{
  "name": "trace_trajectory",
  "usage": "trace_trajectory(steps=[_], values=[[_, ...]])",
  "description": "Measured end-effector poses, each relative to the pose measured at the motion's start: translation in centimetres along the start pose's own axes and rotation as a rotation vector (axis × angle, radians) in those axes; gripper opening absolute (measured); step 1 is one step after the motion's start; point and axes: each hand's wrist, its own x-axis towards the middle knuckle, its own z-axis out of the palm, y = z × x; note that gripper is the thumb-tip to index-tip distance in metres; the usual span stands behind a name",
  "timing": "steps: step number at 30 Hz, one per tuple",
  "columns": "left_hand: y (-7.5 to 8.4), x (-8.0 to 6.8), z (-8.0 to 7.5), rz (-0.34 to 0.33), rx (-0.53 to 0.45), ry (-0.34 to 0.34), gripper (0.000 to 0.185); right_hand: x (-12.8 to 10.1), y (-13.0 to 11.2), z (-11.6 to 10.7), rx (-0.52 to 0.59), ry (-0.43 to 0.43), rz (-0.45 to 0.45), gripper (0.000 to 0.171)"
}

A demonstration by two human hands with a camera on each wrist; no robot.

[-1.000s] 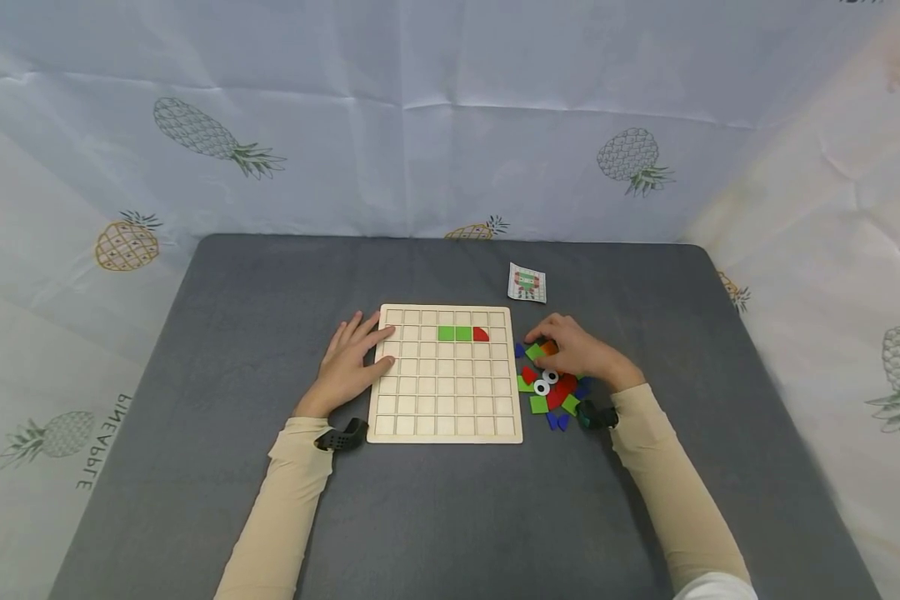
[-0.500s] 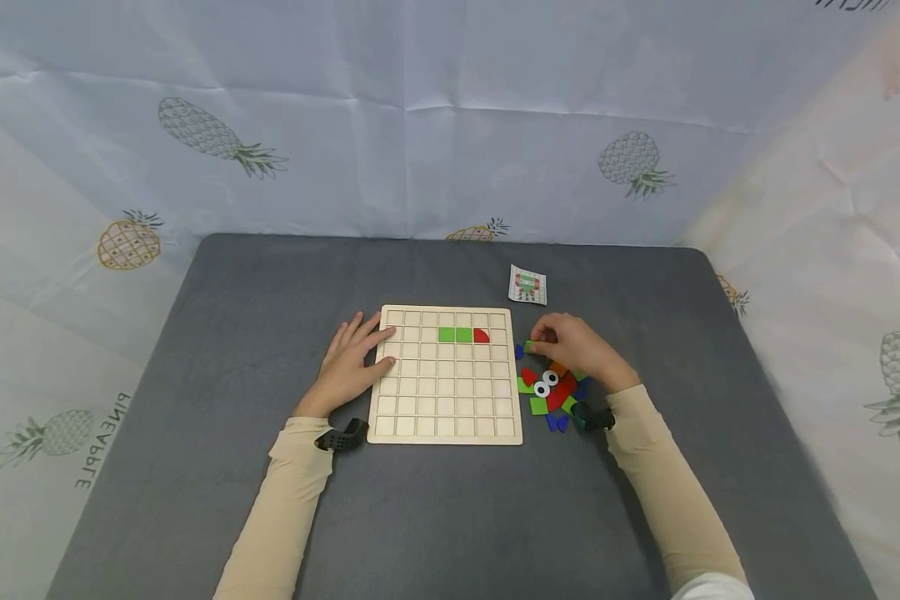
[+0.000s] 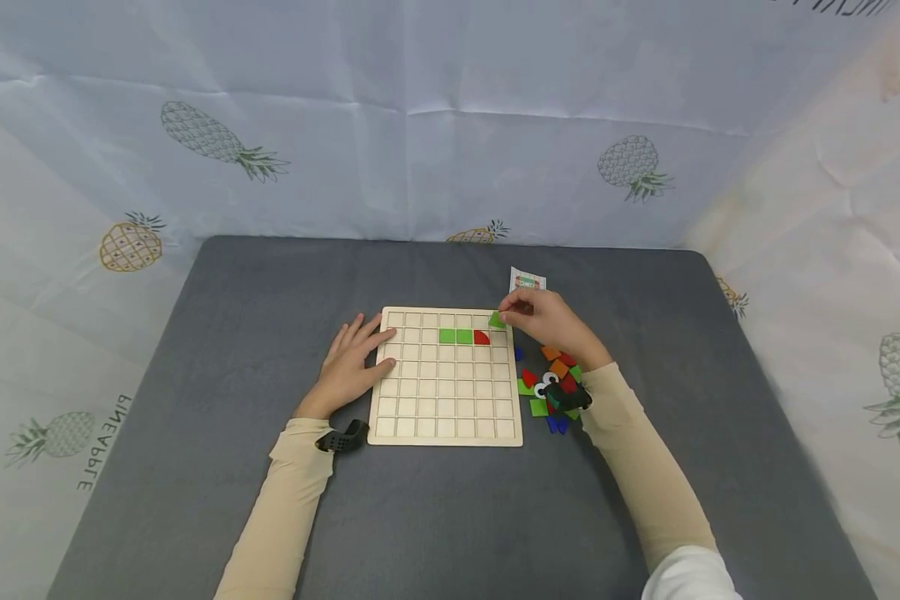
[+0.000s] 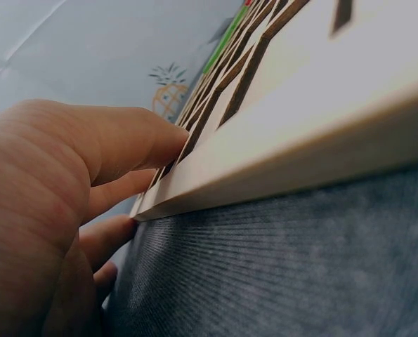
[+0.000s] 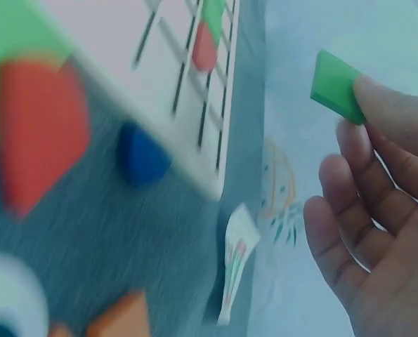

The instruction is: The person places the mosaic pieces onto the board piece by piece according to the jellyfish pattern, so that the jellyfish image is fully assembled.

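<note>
A wooden grid board lies on the table, with two green square tiles and a red quarter-round tile in its second row from the far side. My left hand rests at the board's left edge, fingers spread, with thumb and index finger on the rim. In the right wrist view, my right hand pinches a green square tile between thumb and index finger. The head view shows that hand over the board's far right corner.
Right of the board lies a pile of loose tiles, among them orange squares, blue pieces and white round eye pieces. A small printed pattern card lies beyond the far right corner, partly covered by the right hand.
My right hand has picked the green square tile from the pile and carried it left and away from me to the board's far right corner. The left hand has stayed put.
</note>
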Motion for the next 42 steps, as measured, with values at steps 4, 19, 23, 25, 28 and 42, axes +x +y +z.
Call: trace_trajectory(steps=[4, 19, 23, 25, 28, 42], values=[[0.0, -0.1, -0.1, 0.001, 0.004, 0.001, 0.057, 1.5, -1.3, 0.6, 0.053, -0.014, -0.038, 0.013], [0.2, 0.1, 0.0, -0.007, 0.007, -0.002, 0.056, 5.4, -4.2, 2.7, 0.07, -0.117, -0.132, 0.015], [0.2, 0.1, -0.1, -0.015, -0.001, -0.004, 0.057, 6.3, -4.6, 3.4, 0.075, -0.147, -0.12, 0.016], [0.2, 0.1, -0.1, -0.019, -0.003, -0.007, 0.057, 6.7, -4.7, 3.7, 0.074, -0.167, -0.1, 0.016], [0.3, 0.1, -0.2, -0.022, 0.002, -0.008, 0.057, 7.3, -4.6, 4.3, 0.07, -0.196, -0.072, 0.016], [0.1, 0.1, 0.0, -0.009, 0.015, 0.005, 0.057, 8.4, -4.1, 6.4, 0.003, -0.28, -0.045, 0.012]])
